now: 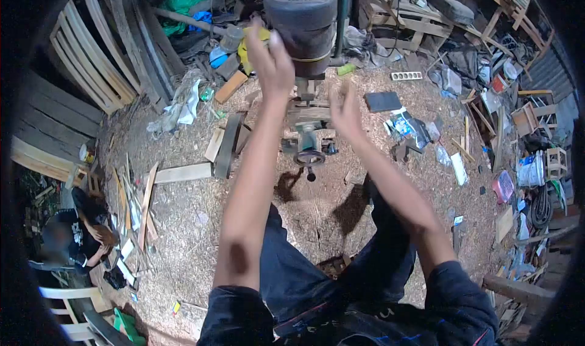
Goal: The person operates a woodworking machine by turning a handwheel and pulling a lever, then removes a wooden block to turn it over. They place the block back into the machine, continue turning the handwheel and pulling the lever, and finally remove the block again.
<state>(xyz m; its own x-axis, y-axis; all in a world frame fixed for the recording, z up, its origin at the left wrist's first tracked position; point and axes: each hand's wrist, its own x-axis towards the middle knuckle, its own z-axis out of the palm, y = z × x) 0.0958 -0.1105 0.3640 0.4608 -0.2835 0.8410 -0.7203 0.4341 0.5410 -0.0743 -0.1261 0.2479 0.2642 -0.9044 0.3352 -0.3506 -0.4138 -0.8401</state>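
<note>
In front of me stands an upright machine with a dark motor housing (300, 32) on top, capped by a perforated cover. Below it are a greenish vise-like carriage (309, 140) and a round handwheel (309, 157). A short wooden piece (308, 114) lies across the machine above the carriage. My left hand (272, 65) is raised along the left side of the motor, fingers apart and nothing in them. Lower down, my right hand (347, 111) is held just right of the wooden piece, slightly blurred, its fingers stretched out and holding nothing visible.
Wood chips cover the floor (201, 224). Loose boards (183, 173) lie to the left, and curved slats (91, 59) lean at the back left. Another person (76, 236) sits at the far left. A dark block (382, 101) and plastic litter (408, 126) lie to the right.
</note>
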